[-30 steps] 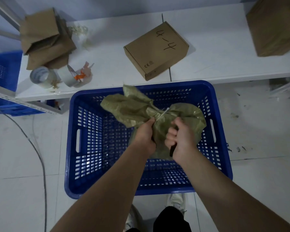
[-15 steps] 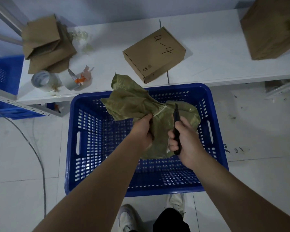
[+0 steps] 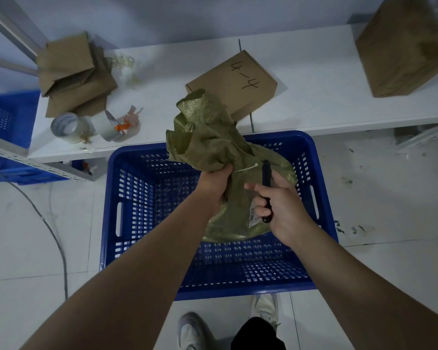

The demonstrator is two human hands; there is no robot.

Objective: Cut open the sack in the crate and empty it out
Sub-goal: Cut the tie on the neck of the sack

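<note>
Over the blue crate (image 3: 137,223) we hold the green woven sack (image 3: 213,147) raised above its floor; our left hand (image 3: 214,184) grips the bunched neck just below the white tie (image 3: 245,169); our right hand (image 3: 281,210) is curled round a black knife (image 3: 266,178) — tip up, beside the tie; behind the crate, the white bench (image 3: 314,102) carries a cardboard box (image 3: 238,77) marked "4-4".

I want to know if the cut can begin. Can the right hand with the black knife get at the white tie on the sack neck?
Probably yes. The right hand holds the black knife beside the white tie, nothing between them; the left hand grips the sack neck below it.
</note>
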